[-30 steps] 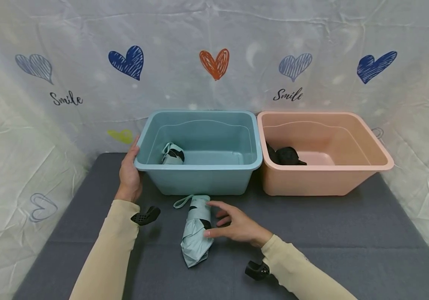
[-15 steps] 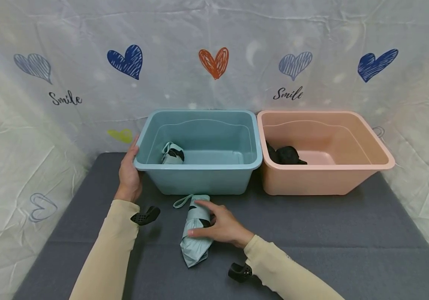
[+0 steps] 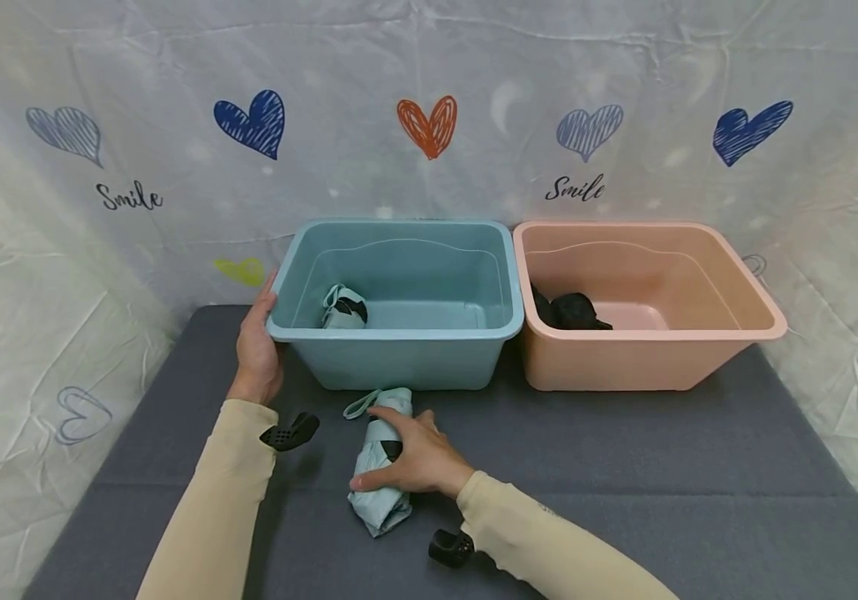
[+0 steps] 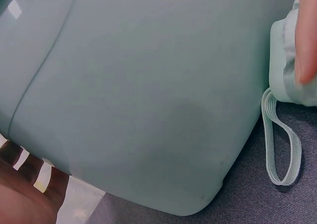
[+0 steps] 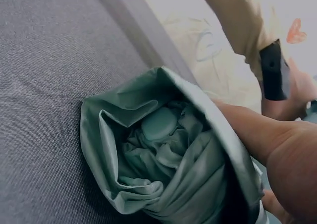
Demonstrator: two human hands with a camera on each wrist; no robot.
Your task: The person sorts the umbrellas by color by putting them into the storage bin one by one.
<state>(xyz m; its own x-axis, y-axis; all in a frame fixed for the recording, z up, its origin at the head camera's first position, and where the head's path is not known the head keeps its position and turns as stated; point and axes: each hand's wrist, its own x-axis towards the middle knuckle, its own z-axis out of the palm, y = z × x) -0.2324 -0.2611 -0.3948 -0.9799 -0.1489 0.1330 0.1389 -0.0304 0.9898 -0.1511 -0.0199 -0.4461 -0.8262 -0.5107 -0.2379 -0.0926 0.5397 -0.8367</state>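
Note:
My right hand (image 3: 425,458) grips a folded light-blue umbrella (image 3: 372,457) with black patches, thumb and fingers across its middle. The umbrella lies in front of the blue bin (image 3: 406,360), its wrist loop (image 4: 292,154) toward the bin. The right wrist view shows the gathered fabric at its near end. My left hand (image 3: 258,354) rests against the left side of the blue bin, with fingers extended up along it. A second light-blue folded umbrella (image 3: 344,308) is inside that bin, partly hidden by the front wall.
A peach bin (image 3: 624,362) stands right of the blue one, rims touching. Dark folded items (image 3: 575,312) lie at its left end, partly hidden. Both stand on a dark grey cloth-covered table (image 3: 586,467), before a white curtain (image 3: 504,50) printed with hearts.
My right hand has moved left over the umbrella and closed around it. The umbrella has shifted slightly left. My left hand stays at the blue bin.

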